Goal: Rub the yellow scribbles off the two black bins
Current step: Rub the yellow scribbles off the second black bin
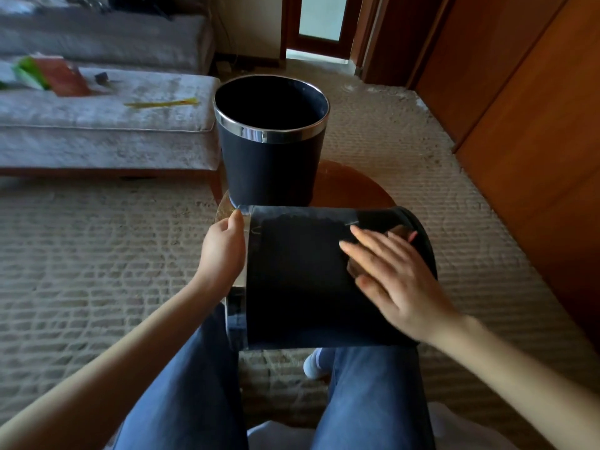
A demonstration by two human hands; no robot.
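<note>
Bin scrubbing, maybe halfway

My lap bin [302, 271] sits mid-frame: left hand [222, 251] grips its rim, right hand [396, 277] pressed flat on it. Faint yellow squiggle [256, 229] by the rim to go; upright bin [272, 164] above looks clean.

Right hand [396, 277] blurred on lying bin [298, 280]; fingertips of left hand [224, 251] hidden behind its rim

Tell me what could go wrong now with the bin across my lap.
The lying bin rests on its round side across the knees, steadied by the left hand at its rim; a hard push from the flat right hand might roll it off. The upright bin stands just behind on the round table, so a slip could knock it. A faint yellow mark by the rim, away from the right hand, may get missed.
</note>
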